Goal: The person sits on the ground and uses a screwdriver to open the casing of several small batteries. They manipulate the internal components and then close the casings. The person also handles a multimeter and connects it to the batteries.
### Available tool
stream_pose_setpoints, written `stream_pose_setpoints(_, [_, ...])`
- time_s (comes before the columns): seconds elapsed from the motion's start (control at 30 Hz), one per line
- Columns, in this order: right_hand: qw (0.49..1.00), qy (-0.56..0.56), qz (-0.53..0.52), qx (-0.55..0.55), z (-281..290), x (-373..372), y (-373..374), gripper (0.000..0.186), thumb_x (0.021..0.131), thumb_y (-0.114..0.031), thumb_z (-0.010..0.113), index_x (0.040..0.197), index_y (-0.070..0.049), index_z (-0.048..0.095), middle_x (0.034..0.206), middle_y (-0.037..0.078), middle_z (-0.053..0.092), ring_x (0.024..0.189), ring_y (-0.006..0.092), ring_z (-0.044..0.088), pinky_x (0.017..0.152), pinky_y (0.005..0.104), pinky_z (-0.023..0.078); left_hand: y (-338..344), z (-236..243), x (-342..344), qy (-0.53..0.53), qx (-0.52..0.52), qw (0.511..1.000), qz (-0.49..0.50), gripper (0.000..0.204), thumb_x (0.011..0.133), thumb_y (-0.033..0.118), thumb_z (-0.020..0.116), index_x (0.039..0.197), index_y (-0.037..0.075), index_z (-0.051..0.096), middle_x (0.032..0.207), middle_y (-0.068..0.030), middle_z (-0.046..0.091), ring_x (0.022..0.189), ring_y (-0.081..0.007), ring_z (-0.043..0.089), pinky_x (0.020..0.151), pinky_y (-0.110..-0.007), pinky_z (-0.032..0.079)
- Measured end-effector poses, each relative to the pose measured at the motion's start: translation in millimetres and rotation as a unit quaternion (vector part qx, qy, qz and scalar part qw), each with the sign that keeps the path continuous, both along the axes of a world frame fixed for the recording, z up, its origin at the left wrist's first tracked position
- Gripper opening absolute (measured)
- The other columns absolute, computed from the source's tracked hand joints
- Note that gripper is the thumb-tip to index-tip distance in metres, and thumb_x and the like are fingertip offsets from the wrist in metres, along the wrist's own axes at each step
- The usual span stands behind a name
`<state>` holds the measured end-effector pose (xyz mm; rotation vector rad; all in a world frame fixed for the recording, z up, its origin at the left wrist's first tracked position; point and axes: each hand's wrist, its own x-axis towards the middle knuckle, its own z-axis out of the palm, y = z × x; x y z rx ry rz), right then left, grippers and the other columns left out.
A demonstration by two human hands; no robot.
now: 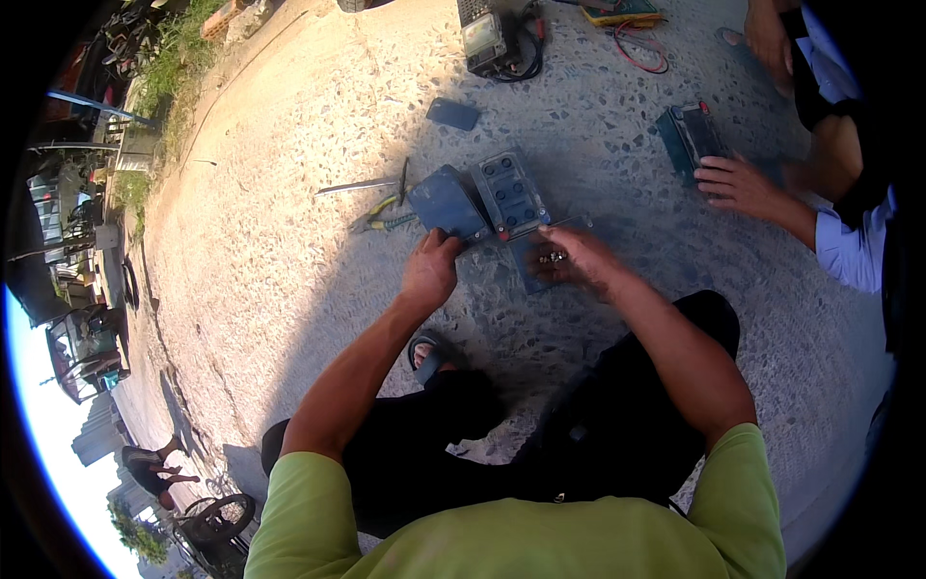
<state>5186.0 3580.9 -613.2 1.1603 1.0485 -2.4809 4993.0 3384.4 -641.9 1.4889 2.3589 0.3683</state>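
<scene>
Two dark car-type batteries stand close together on the ground before me. The left one (446,203) has a smooth flat top; the right one (508,190) shows rows of round caps and a red terminal at its near edge. My left hand (431,271) is closed, its fingers pinched on the near edge of the flat-topped battery. At the near right corner of the capped battery, my right hand (582,262) has its fingertips touching and its other fingers curled, with small shiny bits by them. A dark flat piece (531,268) lies partly hidden beneath that hand.
Yellow-handled pliers (382,214) and a long metal tool (359,185) lie left of the batteries. Beyond are a dark flat cover (452,113), a boxy device with cables (485,43) and a yellow meter (622,12). At right, another person's hand (741,186) touches a third battery (691,140).
</scene>
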Motion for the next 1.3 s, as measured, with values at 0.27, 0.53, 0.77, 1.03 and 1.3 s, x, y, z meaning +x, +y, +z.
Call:
stream_pose_setpoints(0.27, [1.0, 0.015, -0.003, -0.008, -6, 3, 1, 0.051, 0.094, -0.04, 0.056, 0.124, 0.001, 0.05, 0.105, 0.013, 0.062, 0.095, 0.021, 0.064, 0.082, 0.0342, 0.052, 0, -1, 0, -0.018, 0.027, 0.999, -0.012, 0.021, 0.077, 0.002, 0.056, 0.097, 0.006, 0.06, 0.098, -0.0165, 0.053, 0.096, -0.038, 0.055, 0.079, -0.047, 0.047])
stream_pose_setpoints(0.53, [1.0, 0.015, -0.012, -0.009, -8, 2, 0, 0.05, 0.095, -0.039, 0.056, 0.122, 0.002, 0.051, 0.102, 0.012, 0.063, 0.091, 0.0208, 0.065, 0.078, 0.0337, 0.053, 2, 17, -3, -0.021, -0.011, 0.999, 0.047, 0.013, 0.084, 0.016, 0.062, 0.092, 0.006, 0.059, 0.091, -0.0166, 0.057, 0.083, -0.0401, 0.06, 0.071, -0.05, 0.048])
stream_pose_setpoints(0.77, [1.0, 0.012, -0.014, -0.001, -6, 3, 0, 0.051, 0.095, -0.038, 0.056, 0.123, 0.003, 0.052, 0.105, 0.014, 0.063, 0.092, 0.0216, 0.064, 0.08, 0.0353, 0.053, 2, 13, -3, 0.002, -0.018, 0.999, 0.039, 0.016, 0.086, 0.022, 0.062, 0.089, 0.006, 0.058, 0.089, -0.0181, 0.058, 0.081, -0.0436, 0.059, 0.068, -0.053, 0.047])
stream_pose_setpoints(1.03, [1.0, 0.016, -0.018, -0.017, -10, 3, 1, 0.046, 0.095, -0.036, 0.056, 0.122, 0.001, 0.053, 0.103, 0.013, 0.065, 0.091, 0.0208, 0.065, 0.077, 0.0337, 0.054, 1, 5, -4, -0.019, 0.007, 0.999, 0.025, 0.013, 0.086, 0.018, 0.06, 0.093, 0.007, 0.059, 0.093, -0.0199, 0.058, 0.081, -0.0455, 0.058, 0.068, -0.054, 0.047])
stream_pose_setpoints(1.3, [1.0, 0.02, -0.014, -0.008, -12, 5, 1, 0.044, 0.096, -0.037, 0.054, 0.121, -0.001, 0.054, 0.101, 0.011, 0.065, 0.09, 0.0201, 0.066, 0.076, 0.0332, 0.054, 6, 16, 1, -0.025, 0.002, 0.998, 0.063, 0.013, 0.084, 0.016, 0.062, 0.091, 0.006, 0.059, 0.089, -0.0172, 0.059, 0.079, -0.0428, 0.06, 0.067, -0.051, 0.048])
